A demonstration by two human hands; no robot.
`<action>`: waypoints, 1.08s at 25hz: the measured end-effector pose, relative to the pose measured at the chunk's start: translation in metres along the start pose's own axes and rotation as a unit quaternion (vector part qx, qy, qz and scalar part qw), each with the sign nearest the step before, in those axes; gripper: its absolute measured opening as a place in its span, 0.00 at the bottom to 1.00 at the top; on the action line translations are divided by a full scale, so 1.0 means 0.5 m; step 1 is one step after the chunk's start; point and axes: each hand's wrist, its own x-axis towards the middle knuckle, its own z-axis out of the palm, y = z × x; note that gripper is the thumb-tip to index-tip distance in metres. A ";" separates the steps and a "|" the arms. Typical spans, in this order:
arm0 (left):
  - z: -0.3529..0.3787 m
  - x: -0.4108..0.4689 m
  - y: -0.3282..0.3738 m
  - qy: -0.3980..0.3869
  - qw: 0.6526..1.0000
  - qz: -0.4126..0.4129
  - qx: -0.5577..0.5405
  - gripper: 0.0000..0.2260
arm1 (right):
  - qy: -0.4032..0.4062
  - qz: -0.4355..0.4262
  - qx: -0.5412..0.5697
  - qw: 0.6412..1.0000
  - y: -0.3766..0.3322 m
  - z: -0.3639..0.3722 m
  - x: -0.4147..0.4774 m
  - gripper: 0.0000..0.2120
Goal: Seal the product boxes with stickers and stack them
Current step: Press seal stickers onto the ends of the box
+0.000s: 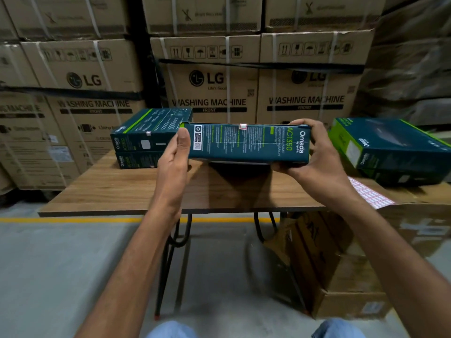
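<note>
I hold a dark teal Omada product box (246,143) in the air above the wooden table (122,191), its long side face turned to me. A small red-and-white sticker (243,126) sits on its top edge. My left hand (177,154) grips the box's left end, thumb on the front face. My right hand (314,152) grips the right end, fingers over the top and thumb underneath. Two matching boxes (146,137) lie stacked at the table's back left. Two more boxes (395,152) sit stacked at the right.
A sheet of red-and-white stickers (371,195) lies on a cardboard carton (427,215) at the right. Another open carton (341,276) stands on the floor under it. Large LG washing machine cartons (214,81) wall off the back. A yellow floor line (73,220) runs under the table.
</note>
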 end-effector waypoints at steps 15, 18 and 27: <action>-0.017 0.005 -0.028 0.005 0.995 0.094 0.039 0.27 | -0.080 0.003 -0.067 0.995 -0.044 -0.041 0.015 0.34; -0.018 0.003 -0.039 0.033 0.998 0.050 0.000 0.36 | -0.099 0.038 0.036 0.994 -0.052 -0.058 0.021 0.19; 0.028 0.023 -0.022 -0.072 0.983 -0.013 -0.168 0.32 | 0.005 0.125 0.008 0.992 -0.054 -0.021 0.016 0.21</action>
